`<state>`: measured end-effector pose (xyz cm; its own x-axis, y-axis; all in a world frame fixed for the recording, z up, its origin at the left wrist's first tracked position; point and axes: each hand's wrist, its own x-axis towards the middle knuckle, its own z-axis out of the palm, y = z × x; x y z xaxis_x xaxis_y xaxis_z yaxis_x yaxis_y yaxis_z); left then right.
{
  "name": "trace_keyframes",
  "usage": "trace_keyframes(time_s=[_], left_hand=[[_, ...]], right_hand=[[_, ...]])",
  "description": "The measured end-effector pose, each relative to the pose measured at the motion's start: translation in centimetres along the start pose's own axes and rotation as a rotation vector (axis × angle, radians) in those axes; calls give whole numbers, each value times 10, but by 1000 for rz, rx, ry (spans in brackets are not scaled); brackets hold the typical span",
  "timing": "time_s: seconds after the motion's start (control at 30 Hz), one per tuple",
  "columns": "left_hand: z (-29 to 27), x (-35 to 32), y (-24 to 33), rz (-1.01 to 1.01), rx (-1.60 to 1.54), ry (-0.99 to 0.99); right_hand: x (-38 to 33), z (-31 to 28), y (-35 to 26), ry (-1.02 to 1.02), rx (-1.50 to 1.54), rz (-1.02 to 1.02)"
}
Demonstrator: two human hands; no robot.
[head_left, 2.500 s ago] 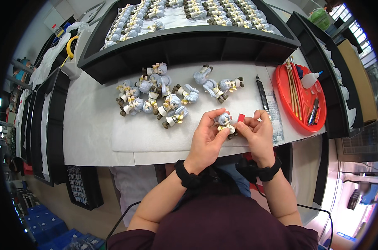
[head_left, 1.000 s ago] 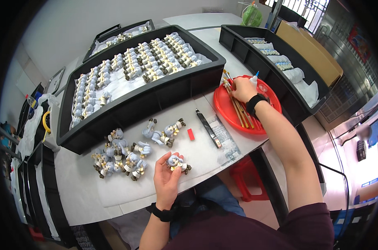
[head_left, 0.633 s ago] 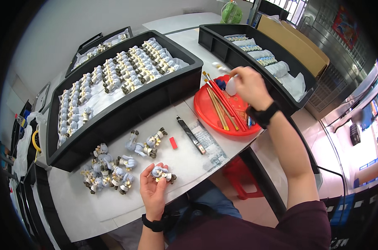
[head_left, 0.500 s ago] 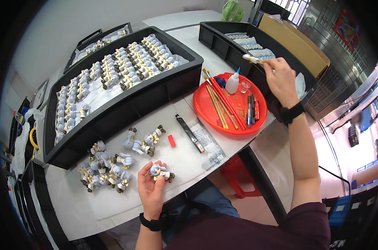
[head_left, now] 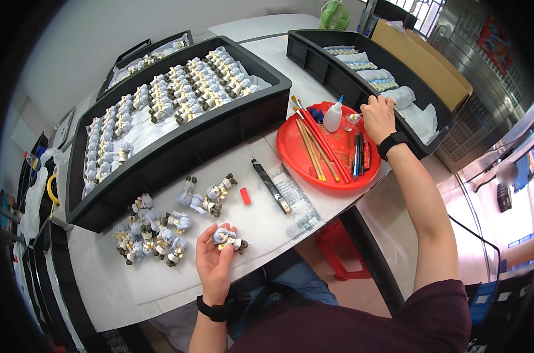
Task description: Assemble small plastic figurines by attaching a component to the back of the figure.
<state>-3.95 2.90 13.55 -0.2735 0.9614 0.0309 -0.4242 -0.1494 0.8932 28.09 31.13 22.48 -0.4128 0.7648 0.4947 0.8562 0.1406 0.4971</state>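
Note:
My left hand (head_left: 215,265) holds a small chibi figurine (head_left: 227,236) with pale blue hair, a white top and dark boots, lying across its fingers. At the far right of the red tray (head_left: 290,167), my right hand (head_left: 380,116) is closed in a pinch on a small white-tipped piece (head_left: 357,116). That tip is at the small clear cup (head_left: 348,125); whether it touches the inside is too small to tell. A white squeeze bottle (head_left: 333,116) with a blue tip stands beside the cup. More loose figurines (head_left: 155,232) lie to the left of my left hand.
Brushes (head_left: 323,141) and pens (head_left: 358,154) lie in the red tray. A black craft knife-like tool (head_left: 271,185) and a red block (head_left: 245,196) lie on the table. A black crate (head_left: 190,132) holds rows of figurines; another black crate (head_left: 314,62) holds wrapped parts.
My right hand has come down from above the far crate to the cup in the red tray, carrying the white-tipped piece. My left hand keeps the figurine in nearly the same place.

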Motion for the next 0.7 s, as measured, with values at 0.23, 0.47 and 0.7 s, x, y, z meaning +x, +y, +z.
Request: trace_keyframes(time_s=[0.23, 0.47, 0.7], left_hand=[[-24, -9, -6, 41, 25, -33], [-40, -19, -3, -14, -32, -76], [-50, -32, 3, -41, -21, -77]], right_hand=[[-10, -19, -11, 93, 66, 138], [-83, -121, -80, 38, 815, 184], [-133, -181, -201, 33, 1092, -184]])
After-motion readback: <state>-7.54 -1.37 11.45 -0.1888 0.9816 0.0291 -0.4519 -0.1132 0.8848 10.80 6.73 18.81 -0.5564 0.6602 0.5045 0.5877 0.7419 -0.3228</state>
